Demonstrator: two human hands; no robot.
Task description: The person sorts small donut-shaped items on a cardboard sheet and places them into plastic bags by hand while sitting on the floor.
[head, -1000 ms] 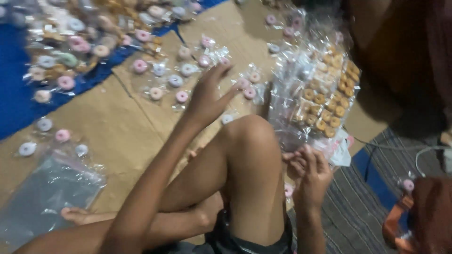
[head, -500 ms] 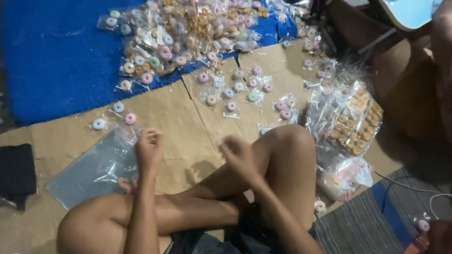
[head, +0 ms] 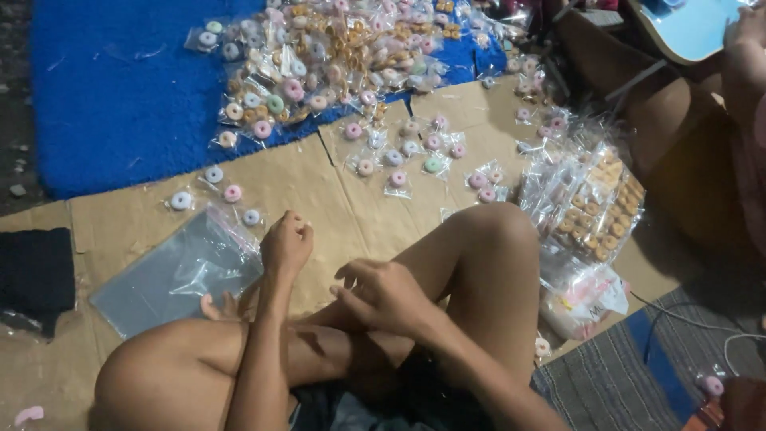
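I sit on brown cardboard (head: 319,183) with my legs folded. My left hand (head: 287,243) is curled into a fist just right of a stack of clear plastic bags (head: 171,275); I cannot see anything in it. My right hand (head: 383,295) hovers over my shin with its fingers loosely apart and nothing in them. Small ring-shaped sweets in clear wrappers (head: 399,156) lie scattered on the cardboard ahead of my knee (head: 487,231).
A large heap of wrapped sweets (head: 335,56) covers a blue mat (head: 120,88). Filled clear bags of sweets (head: 594,203) and a white bag (head: 586,295) sit at right. Another person's leg (head: 670,112) is at far right. A black cloth (head: 36,271) lies at left.
My left hand has drawn back from the scattered sweets and closed beside the plastic bags. My right hand has come from beyond my knee to my shin. My view swung left.
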